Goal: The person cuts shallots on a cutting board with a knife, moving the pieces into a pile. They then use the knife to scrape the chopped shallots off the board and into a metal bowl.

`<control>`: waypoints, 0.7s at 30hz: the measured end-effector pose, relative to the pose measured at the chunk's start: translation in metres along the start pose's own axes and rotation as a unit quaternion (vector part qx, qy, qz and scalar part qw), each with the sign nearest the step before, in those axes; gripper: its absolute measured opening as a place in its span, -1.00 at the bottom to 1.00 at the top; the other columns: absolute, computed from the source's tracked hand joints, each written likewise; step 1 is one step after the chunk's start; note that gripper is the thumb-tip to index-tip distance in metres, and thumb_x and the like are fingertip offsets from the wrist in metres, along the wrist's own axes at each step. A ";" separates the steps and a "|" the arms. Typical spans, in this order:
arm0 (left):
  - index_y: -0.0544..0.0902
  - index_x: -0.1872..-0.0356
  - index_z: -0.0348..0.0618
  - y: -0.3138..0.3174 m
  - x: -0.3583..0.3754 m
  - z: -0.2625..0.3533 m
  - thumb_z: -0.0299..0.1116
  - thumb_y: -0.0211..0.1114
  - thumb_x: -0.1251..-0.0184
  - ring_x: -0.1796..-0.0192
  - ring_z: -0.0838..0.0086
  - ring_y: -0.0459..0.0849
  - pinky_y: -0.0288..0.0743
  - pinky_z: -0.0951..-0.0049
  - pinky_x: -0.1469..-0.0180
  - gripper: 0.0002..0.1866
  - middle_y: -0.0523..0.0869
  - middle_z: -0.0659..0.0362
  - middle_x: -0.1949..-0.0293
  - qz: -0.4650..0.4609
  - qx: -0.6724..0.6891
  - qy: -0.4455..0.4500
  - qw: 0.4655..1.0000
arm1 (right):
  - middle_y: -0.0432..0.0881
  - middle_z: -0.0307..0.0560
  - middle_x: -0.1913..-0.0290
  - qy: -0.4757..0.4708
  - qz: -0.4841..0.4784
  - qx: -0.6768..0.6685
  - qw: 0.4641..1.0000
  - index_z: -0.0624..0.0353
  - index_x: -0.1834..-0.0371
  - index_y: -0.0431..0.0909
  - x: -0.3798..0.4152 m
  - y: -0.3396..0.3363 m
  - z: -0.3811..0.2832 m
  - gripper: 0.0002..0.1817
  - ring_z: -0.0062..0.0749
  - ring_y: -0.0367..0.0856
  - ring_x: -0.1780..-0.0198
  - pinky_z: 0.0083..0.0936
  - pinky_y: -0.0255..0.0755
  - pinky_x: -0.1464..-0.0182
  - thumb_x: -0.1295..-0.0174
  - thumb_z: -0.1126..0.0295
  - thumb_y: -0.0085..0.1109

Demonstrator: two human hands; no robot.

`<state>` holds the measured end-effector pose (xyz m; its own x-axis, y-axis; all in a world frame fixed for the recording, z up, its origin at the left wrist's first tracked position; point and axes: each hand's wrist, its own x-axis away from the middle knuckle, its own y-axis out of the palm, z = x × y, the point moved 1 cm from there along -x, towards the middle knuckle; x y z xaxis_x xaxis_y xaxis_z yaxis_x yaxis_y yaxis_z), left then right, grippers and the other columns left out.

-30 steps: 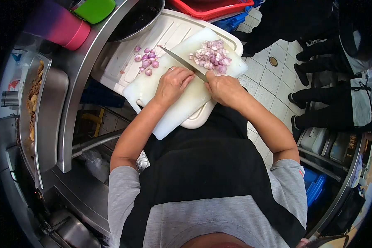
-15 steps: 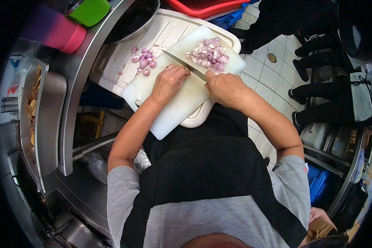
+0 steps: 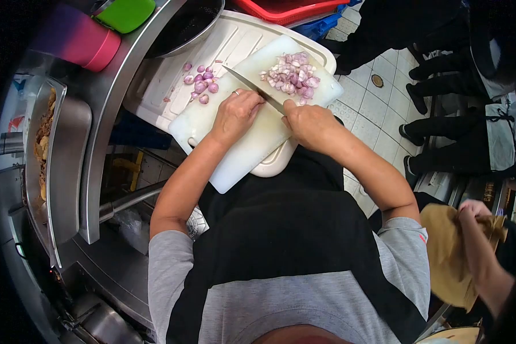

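Observation:
My right hand [image 3: 311, 123] is wrapped round the handle of a kitchen knife [image 3: 251, 85], its long blade slanting up and left across the white cutting board [image 3: 230, 166]. Against the near side of the blade, the bent fingers of my left hand [image 3: 235, 116] are closed and press down on the board; what they hold is hidden. A pile of cut shallots [image 3: 292, 74] lies beyond the knife at the upper right of the board. Several whole peeled shallots [image 3: 200, 83] are grouped to the left, at the board's far edge.
Under the board is a cream plastic lid [image 3: 241, 28]. A dark wok [image 3: 183, 26] and a red basket [image 3: 292, 10] stand behind. On the left are a steel counter edge [image 3: 106, 92] and a food tray [image 3: 69, 166]. At right, a person's arm [image 3: 487, 264] is close by.
Both hands and the knife have hardly moved; the blade has shifted slightly. At the lower right, another person with a brown cloth-like item has come further into view.

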<state>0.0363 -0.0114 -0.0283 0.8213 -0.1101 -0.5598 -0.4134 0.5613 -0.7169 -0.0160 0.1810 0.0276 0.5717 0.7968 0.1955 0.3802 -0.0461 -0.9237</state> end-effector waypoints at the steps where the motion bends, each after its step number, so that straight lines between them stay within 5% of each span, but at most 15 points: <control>1: 0.65 0.33 -0.16 0.000 0.000 0.000 -0.54 0.42 -0.10 0.24 0.18 0.70 0.60 0.25 0.18 -0.87 0.71 0.11 0.36 0.001 0.002 -0.001 1.000 | 0.66 0.27 0.45 0.003 0.020 -0.020 1.000 0.35 0.15 0.38 -0.002 0.005 0.002 -0.72 0.21 0.70 0.33 0.03 0.55 0.28 -0.43 0.28 0.03; 18: 0.66 0.34 -0.16 0.000 0.002 0.002 -0.54 0.42 -0.11 0.25 0.21 0.70 0.61 0.26 0.18 -0.88 0.71 0.15 0.37 0.016 -0.010 0.004 1.000 | 0.68 0.36 0.33 0.049 -0.002 -0.087 0.995 0.35 0.12 0.43 -0.008 0.009 0.005 -0.68 0.30 0.68 0.20 0.08 0.52 0.10 -0.45 0.23 0.01; 21: 0.71 0.26 -0.19 -0.005 0.006 0.002 -0.56 0.44 -0.09 0.16 0.23 0.74 0.62 0.31 0.10 -0.82 0.77 0.10 0.23 -0.004 -0.008 -0.003 1.000 | 0.69 0.37 0.26 0.057 -0.011 -0.104 0.993 0.33 0.12 0.44 -0.012 0.000 0.009 -0.67 0.29 0.68 0.12 0.07 0.50 0.02 -0.45 0.19 0.00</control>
<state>0.0437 -0.0134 -0.0271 0.8268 -0.1094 -0.5518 -0.4131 0.5479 -0.7275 -0.0295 0.1765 0.0220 0.6362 0.7257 0.2621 0.5286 -0.1625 -0.8332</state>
